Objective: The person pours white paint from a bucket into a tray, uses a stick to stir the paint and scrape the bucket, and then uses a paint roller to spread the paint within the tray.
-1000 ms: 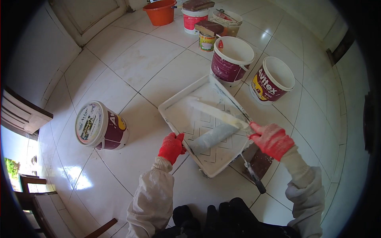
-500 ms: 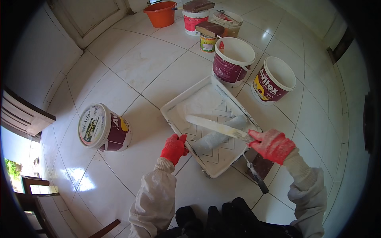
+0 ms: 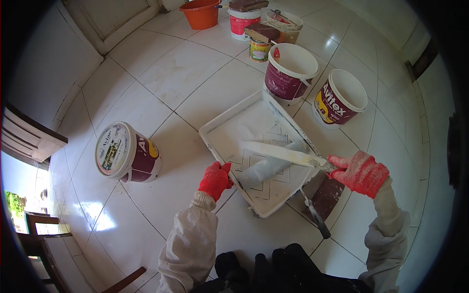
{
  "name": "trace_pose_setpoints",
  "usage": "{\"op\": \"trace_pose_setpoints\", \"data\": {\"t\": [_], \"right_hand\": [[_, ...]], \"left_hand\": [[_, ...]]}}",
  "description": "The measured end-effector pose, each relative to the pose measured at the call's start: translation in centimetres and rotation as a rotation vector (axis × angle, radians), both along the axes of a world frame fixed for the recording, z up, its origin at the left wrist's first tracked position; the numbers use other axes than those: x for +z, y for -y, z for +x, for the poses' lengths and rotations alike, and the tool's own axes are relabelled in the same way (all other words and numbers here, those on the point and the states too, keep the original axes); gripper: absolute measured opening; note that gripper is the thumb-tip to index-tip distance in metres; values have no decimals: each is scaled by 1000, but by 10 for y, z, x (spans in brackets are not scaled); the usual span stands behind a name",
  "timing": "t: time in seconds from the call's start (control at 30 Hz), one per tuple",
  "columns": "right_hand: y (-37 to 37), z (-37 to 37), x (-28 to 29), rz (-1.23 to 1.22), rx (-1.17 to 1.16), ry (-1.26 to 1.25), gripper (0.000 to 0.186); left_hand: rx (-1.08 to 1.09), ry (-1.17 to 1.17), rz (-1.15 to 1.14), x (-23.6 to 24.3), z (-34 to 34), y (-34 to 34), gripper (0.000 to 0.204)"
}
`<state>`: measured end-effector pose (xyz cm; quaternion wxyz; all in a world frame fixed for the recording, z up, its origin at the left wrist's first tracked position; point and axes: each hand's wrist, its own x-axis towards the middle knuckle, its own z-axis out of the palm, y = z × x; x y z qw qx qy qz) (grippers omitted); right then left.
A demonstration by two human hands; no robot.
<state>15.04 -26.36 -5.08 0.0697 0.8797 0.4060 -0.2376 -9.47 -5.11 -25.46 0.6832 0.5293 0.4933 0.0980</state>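
Observation:
The white paint tray [image 3: 229, 113] lies tilted across the floor tiles, with white paint in its far part and a ridged slope nearer me. A paint roller [image 3: 264, 171] rests inside it, its black handle sticking out past the near right edge. Wearing a red glove, my left hand [image 3: 215, 181] is closed on the tray's left rim. My right hand [image 3: 359, 173], gloved too, grips the end of a flat, paint-coated stirring stick [image 3: 283, 153]. That stick passes above the roller, and its tip is over the tray's paint.
Two open maroon paint buckets [image 3: 283, 85] [image 3: 337, 105] stand beyond the tray; a lidded bucket [image 3: 139, 156] is at left. Farther back are an orange basin [image 3: 200, 17], a small can [image 3: 259, 50] and more pails. A brown block [image 3: 330, 198] lies beside the tray's near right edge.
My right hand has moved right and slightly away from me, drawing the stirring stick to the right over the tray. My left hand keeps its hold on the rim.

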Motion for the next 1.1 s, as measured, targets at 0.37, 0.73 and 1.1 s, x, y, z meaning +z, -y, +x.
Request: {"op": "trace_pose_setpoints", "data": {"t": [0.37, 0.73, 1.1], "right_hand": [[-18, -26, -21, 12, 121, -107, 40], [-29, -53, -70, 194, 226, -78, 42], [0, 8, -62, 181, -75, 38, 51]], "left_hand": [[-2, -11, 4, -3, 0, 0, 31], [8, -8, 19, -1, 2, 1, 32], [-20, -33, 13, 2, 2, 1, 33]]}}
